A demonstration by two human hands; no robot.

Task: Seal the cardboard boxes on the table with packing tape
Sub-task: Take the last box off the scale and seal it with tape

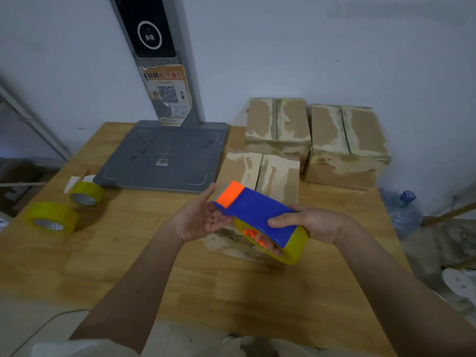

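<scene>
Tape dispenser (pixel 257 212): blue with an orange tip, loaded with a yellow roll, held above the nearest box (pixel 257 176).
Right hand (pixel 314 224): grips the dispenser's rear, thumb on top, fingers curled through the roll.
Left hand (pixel 203 217): palm up, fingers relaxed, touching the front end from beneath.
Boxes: three on the wooden surface (pixel 128 253), flaps closed.
Spare rolls (pixel 52 220): two at far left.

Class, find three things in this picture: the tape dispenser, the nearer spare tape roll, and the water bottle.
tape dispenser (pixel 260 212): head view, on its blue top cover.
nearer spare tape roll (pixel 55 213): head view, on its yellow outer band.
water bottle (pixel 405 215): head view, on its clear shoulder below the blue cap.
</scene>
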